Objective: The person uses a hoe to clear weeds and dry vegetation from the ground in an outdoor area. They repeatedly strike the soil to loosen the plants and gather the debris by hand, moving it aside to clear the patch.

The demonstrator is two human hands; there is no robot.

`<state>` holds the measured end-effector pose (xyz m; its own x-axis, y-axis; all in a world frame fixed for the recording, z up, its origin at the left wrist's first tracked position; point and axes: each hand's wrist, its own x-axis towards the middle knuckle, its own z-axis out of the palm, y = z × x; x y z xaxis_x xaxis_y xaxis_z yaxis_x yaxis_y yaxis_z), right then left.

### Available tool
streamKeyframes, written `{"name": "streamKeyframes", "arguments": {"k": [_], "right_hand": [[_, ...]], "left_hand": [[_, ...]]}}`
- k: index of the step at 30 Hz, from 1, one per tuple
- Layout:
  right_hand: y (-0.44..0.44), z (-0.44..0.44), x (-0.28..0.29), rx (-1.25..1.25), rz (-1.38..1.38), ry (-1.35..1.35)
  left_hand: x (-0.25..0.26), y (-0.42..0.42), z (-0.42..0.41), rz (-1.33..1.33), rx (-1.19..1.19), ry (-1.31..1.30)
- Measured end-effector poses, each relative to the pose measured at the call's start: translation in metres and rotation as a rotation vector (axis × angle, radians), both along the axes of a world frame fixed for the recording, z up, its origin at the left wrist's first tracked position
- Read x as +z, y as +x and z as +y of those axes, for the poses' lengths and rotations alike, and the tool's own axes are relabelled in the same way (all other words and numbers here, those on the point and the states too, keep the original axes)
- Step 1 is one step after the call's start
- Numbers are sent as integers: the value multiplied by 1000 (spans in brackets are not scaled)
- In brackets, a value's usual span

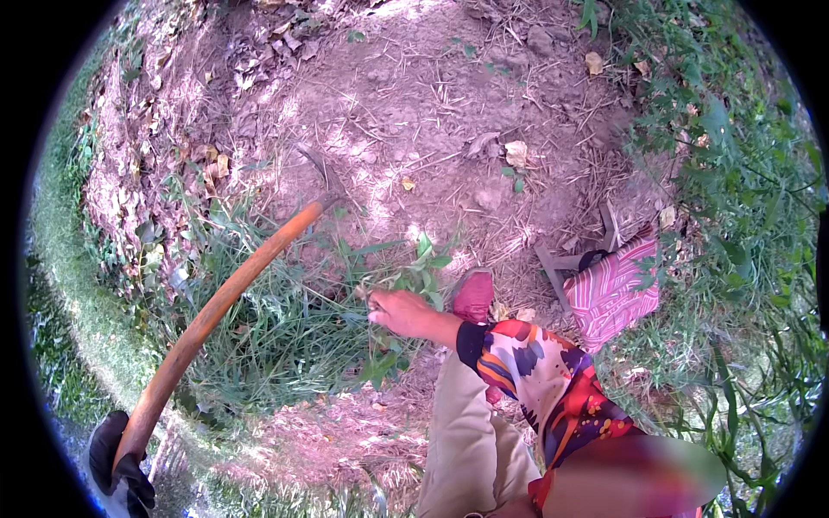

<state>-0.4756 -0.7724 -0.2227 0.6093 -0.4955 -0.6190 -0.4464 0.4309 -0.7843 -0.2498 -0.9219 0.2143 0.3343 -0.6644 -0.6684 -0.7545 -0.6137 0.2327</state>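
At the lower left rim, my left hand, in a black and grey glove, is closed round the lower end of a curved wooden handle. The handle runs up and right to a narrow, dark metal tool head over bare soil; whether it is a hoe or a pick is not clear. My right hand is out of view. Before me, a co-worker's bare hand holds leafy green weeds beside a heap of long cut or pulled grass. That arm wears a multicoloured patterned sleeve.
The co-worker's beige trousers and red shoe are near the centre. Right of them, pink striped cloth lies against grey wooden pieces. Dry soil with straw spreads ahead; green plants line the right side.
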Motion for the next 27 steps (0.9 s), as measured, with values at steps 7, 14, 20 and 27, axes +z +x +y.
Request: {"name": "streamKeyframes", "arguments": {"k": [7,14,20,27], "right_hand": [[-29,71,103,-336,203,56],[-152,207,118,-827,698,-106],[-288,231,6,-2314,344,810],[-287,234,-57,-3039,-34,653]], "left_hand": [[6,-30,19,152,62,125],[-5,-57,113,53,43,382],[25,-175,135,7,-45,222],[-6,-282,143,-31,-444,100]]}}
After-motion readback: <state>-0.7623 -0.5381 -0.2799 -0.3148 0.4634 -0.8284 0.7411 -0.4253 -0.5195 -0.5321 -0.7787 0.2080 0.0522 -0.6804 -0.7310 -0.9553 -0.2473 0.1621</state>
